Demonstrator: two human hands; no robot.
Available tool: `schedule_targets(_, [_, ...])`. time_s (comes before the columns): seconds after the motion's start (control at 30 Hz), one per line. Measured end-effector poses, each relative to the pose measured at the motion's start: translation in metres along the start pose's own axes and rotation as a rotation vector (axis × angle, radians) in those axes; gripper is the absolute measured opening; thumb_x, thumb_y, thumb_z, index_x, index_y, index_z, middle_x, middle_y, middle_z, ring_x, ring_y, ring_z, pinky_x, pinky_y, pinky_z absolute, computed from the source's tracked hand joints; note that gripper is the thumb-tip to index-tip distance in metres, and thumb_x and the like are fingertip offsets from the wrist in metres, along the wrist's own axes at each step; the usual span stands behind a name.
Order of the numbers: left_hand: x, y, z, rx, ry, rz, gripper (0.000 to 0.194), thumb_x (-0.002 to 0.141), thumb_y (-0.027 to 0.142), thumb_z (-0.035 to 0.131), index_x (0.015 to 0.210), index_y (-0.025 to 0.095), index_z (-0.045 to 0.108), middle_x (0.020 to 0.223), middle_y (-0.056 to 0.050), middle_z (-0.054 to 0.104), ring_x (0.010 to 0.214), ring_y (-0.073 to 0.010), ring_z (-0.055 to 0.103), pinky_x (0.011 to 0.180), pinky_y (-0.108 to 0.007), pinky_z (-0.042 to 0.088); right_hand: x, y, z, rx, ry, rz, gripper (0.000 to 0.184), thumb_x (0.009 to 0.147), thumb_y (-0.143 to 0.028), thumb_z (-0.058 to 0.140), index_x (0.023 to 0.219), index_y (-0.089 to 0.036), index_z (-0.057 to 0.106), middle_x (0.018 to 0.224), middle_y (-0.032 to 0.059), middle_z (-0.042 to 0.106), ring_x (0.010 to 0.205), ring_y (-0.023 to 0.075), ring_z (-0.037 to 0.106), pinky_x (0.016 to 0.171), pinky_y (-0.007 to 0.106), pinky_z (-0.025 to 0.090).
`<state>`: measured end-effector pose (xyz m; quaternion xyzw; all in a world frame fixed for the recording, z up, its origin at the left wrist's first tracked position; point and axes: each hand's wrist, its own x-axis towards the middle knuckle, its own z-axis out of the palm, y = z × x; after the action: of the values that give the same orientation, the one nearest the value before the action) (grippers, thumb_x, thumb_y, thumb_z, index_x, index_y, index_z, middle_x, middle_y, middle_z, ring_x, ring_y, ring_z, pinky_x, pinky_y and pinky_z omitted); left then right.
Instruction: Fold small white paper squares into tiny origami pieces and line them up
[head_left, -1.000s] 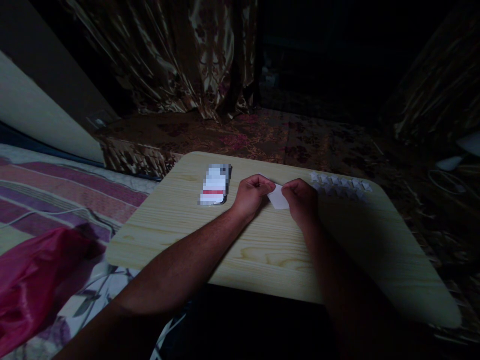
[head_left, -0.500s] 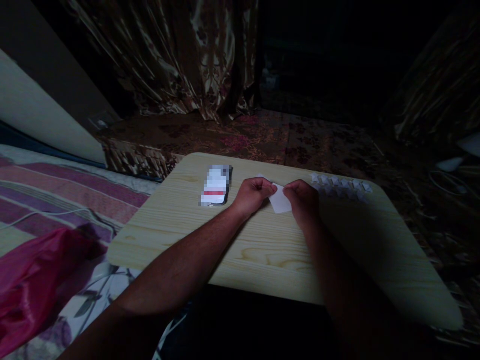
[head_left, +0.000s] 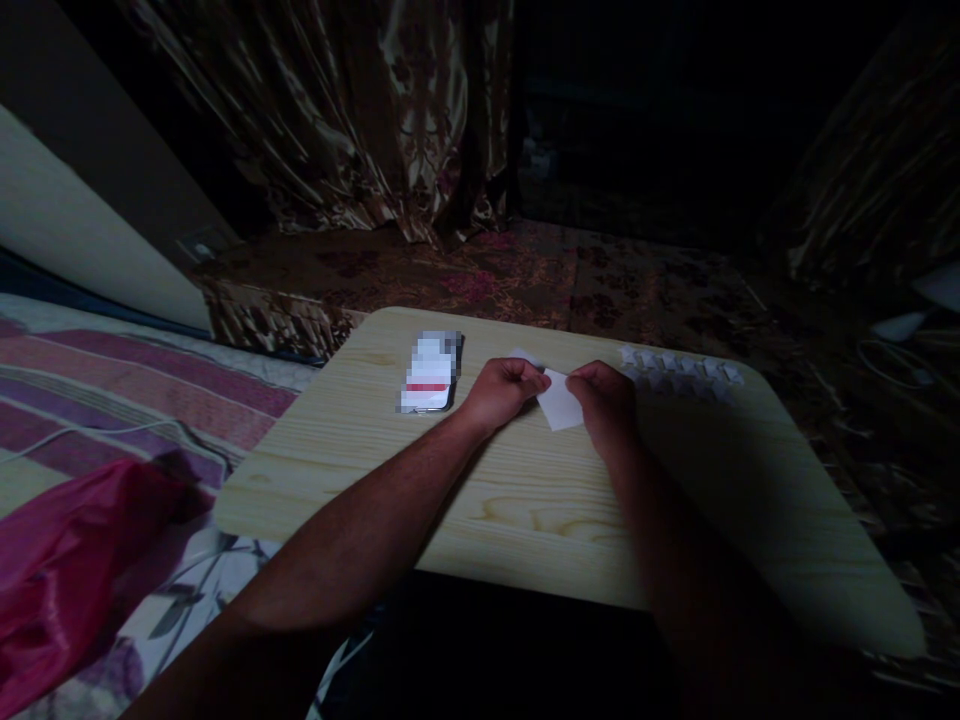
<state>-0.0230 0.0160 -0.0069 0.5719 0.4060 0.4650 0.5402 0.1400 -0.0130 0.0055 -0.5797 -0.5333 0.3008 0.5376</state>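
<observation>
A small white sheet of paper (head_left: 562,402) is pinched between both hands over the middle of the table. My left hand (head_left: 506,390) grips its upper left edge with thumb and bent fingers. On the opposite side my right hand (head_left: 606,400) is closed on the upper right edge. Another pale paper piece (head_left: 523,354) shows just behind my left fingers; whether it is part of the same sheet I cannot tell. To the right, small folded white paper pieces (head_left: 679,365) stand in two rows, several in each.
A phone (head_left: 429,375) with a lit, blurred screen lies left of my hands on the light wooden table (head_left: 330,450). Left of the table is a bed with a striped cover (head_left: 150,370), a pink cloth or bag (head_left: 75,570) and a white cable (head_left: 97,430). Patterned curtains (head_left: 420,120) hang behind.
Almost nothing differs. Both hands keep their pinch on the paper, and the pale piece behind my left fingers shows slightly more.
</observation>
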Motion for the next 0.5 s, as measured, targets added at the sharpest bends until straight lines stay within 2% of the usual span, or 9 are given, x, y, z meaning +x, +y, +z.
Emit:
schedule_targets(0.27, [0.0026,0.0021,-0.0045,0.021,-0.067,-0.062,0.028,0.066,0.039,0.075,0.059,0.014,0.064,0.054,-0.001,0.056,0.049,-0.0091,0.043,0.051,-0.025,0.032,0.0012,-0.0002,0.0006,0.043,-0.037,0.062,0.012,0.064,-0.031,0.062,0.065,-0.018,0.062,0.052,-0.0036,0.057,0.049,0.0133,0.051,0.044,0.023,0.035])
schedule_targets(0.5, [0.0041,0.0002,-0.0093,0.06,-0.126,-0.072,0.03,0.065,0.04,0.076,0.059,0.014,0.063,0.055,-0.002,0.058,0.048,-0.0092,0.043,0.049,-0.025,0.031,0.002,0.0049,0.0025,0.057,-0.039,0.077,0.012,0.063,-0.03,0.061,0.064,-0.018,0.063,0.05,-0.0035,0.056,0.047,0.013,0.05,0.042,0.023,0.033])
